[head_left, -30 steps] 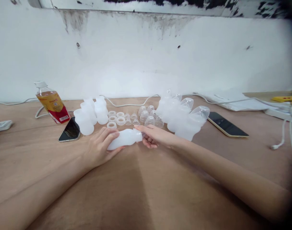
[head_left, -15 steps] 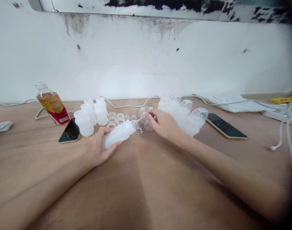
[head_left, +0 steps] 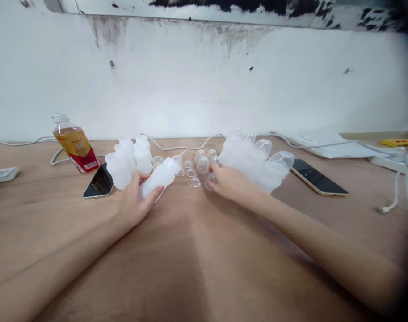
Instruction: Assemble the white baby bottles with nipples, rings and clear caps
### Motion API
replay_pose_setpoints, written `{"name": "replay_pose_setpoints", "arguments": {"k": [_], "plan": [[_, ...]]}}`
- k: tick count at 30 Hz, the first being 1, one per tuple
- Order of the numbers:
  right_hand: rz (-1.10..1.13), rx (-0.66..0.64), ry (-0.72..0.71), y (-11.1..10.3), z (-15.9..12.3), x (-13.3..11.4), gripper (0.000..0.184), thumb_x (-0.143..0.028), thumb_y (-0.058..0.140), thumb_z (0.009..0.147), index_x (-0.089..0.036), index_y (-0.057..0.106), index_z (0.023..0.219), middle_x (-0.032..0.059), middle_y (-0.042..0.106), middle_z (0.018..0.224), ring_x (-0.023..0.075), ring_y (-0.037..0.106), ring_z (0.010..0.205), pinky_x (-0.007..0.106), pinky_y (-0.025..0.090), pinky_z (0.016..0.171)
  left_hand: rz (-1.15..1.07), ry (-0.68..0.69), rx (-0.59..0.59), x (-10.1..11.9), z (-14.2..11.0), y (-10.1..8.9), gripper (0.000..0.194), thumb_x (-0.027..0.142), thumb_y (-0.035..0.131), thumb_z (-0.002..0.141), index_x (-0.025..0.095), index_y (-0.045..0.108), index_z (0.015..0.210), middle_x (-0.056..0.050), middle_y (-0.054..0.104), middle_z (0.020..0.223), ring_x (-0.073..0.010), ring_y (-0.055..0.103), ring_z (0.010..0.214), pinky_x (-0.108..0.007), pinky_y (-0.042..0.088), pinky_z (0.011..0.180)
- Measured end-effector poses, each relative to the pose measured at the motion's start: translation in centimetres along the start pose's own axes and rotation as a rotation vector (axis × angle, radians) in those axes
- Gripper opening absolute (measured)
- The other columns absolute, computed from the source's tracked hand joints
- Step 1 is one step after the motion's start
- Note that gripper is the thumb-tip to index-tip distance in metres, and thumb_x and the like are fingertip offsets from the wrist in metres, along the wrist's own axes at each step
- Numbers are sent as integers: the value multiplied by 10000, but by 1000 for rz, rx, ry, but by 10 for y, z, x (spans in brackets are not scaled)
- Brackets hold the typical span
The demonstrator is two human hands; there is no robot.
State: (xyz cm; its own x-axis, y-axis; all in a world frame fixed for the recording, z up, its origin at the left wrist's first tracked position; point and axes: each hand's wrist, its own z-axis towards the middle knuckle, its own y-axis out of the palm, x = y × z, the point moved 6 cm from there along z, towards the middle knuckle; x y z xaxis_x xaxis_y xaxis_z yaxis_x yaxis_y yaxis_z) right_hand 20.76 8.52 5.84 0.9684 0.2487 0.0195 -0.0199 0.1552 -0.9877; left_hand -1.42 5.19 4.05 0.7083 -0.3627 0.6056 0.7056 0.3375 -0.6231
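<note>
My left hand [head_left: 136,199] is wrapped round a frosted white baby bottle [head_left: 159,178], tilted with its neck up to the right. A thin translucent nipple [head_left: 181,156] sticks out of its neck. At the group of clear domed caps [head_left: 202,166], my right hand [head_left: 225,179] has thumb and fingers closed about one clear domed cap [head_left: 210,182], low on the tabletop. Several small clear nipples [head_left: 191,172] lie between the hands. White rings [head_left: 157,160] lie behind the held bottle, mostly hidden by it.
Several open white bottles [head_left: 119,169] stand at left, by a phone [head_left: 99,183] and a drink bottle [head_left: 77,147]. Several capped bottles [head_left: 247,158] stand right of the caps, with another phone [head_left: 319,178] beyond. A white cable [head_left: 180,148] runs along the wall; more cords hang at far right.
My right hand has left the nipple at the bottle's neck and moved slightly down to the domed caps. My left hand has drawn the bottle a little left and tipped it more upright.
</note>
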Motion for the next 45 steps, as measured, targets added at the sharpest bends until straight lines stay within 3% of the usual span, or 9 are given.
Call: {"name": "replay_pose_setpoints", "arguments": {"k": [4,7,11,15,23,35,37,41,45], "plan": [[218,-9,-28,-9,-4,0,207,-302,486,764,-162,520,913,84,610,814,236,575,739,297,367,578,-25,5,-2,0,1,1,308,435,498,741,181,415,895,-36,550,853,-191,531,780,-293,401,658],[714,73,-71,-11,-4,-7,225,-391,465,784,-196,525,880,39,589,812,159,545,651,266,370,535,-40,22,-14,1,2,1,321,426,484,755,174,436,948,-44,567,897,-194,538,819,-294,407,692],[1582,-72,-98,18,-5,-28,264,-412,499,766,-219,492,947,26,548,866,100,507,573,215,338,424,-34,43,-46,2,2,3,334,431,458,775,184,472,999,-37,587,944,-197,547,844,-299,409,722],[1938,-193,-26,45,-8,-39,208,-348,544,760,-192,518,895,36,556,881,79,497,562,194,320,424,-30,44,-58,2,2,3,346,440,459,773,182,492,1001,-33,596,945,-200,553,847,-297,414,721],[2023,-241,60,51,-7,-36,175,-336,545,771,-167,539,817,14,546,760,77,484,559,189,318,433,-21,48,-46,2,2,2,340,430,462,772,171,489,990,-40,594,941,-195,548,848,-293,418,728],[2020,-254,34,52,-7,-38,164,-322,524,790,-162,539,826,19,544,781,80,484,564,195,322,443,-12,46,-55,3,3,3,344,434,458,770,171,492,989,-41,596,937,-200,551,838,-304,420,729],[2035,-202,41,50,-5,-34,158,-315,551,770,-173,545,838,15,543,783,85,489,575,199,324,444,-6,45,-53,4,2,2,349,439,455,770,173,494,993,-40,598,937,-203,553,838,-304,420,723],[2041,30,-5,34,1,-19,148,-277,597,735,-194,572,854,3,537,807,89,493,643,205,346,481,7,71,-87,7,2,4,359,437,451,773,179,496,1019,-36,600,951,-203,560,844,-302,422,724],[1917,147,-81,21,3,-14,191,-278,604,723,-219,583,903,6,551,860,101,483,702,224,378,534,59,131,-144,10,-1,7,353,436,455,768,194,495,1022,-28,604,949,-201,569,833,-302,424,715]]}}
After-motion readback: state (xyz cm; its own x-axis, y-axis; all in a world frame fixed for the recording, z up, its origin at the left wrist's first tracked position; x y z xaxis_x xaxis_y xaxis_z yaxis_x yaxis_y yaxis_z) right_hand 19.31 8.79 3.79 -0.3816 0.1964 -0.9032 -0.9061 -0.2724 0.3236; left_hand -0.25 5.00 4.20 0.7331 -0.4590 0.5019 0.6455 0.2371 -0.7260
